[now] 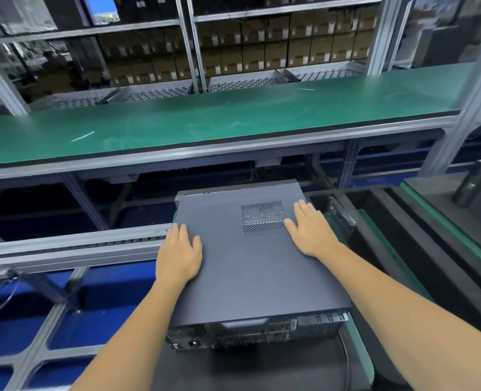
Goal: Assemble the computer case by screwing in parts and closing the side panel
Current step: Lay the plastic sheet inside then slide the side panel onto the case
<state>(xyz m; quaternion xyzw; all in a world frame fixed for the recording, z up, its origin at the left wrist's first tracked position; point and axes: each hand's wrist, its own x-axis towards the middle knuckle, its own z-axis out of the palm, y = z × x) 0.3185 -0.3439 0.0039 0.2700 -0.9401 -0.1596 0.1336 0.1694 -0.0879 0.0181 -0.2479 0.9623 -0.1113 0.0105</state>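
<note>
At the far left we note a metal roller rail [72, 244] running up to the work area. Next to it the left hand [178, 256] lies flat, fingers straight, on the left edge of the side panel [242, 266]; its grip is open, pressing and not clasping. The panel covers the top of the computer case [250, 331], which lies on its side on the worktop [358, 348] directly in front of us, its rear ports facing the camera. Past the perforated vent [262, 218] the right hand [311, 232] also rests flat and open near the panel's right edge, fingers straight. Behind runs a long green conveyor belt [233, 119].

We judge the step in hand to be seating the panel. To do it well, both palms should press evenly and slide the panel together, so neither side rides up. At the far end a strip of the case appears uncovered; we cannot tell whether the panel is fully home. Screws are not visible.
</note>
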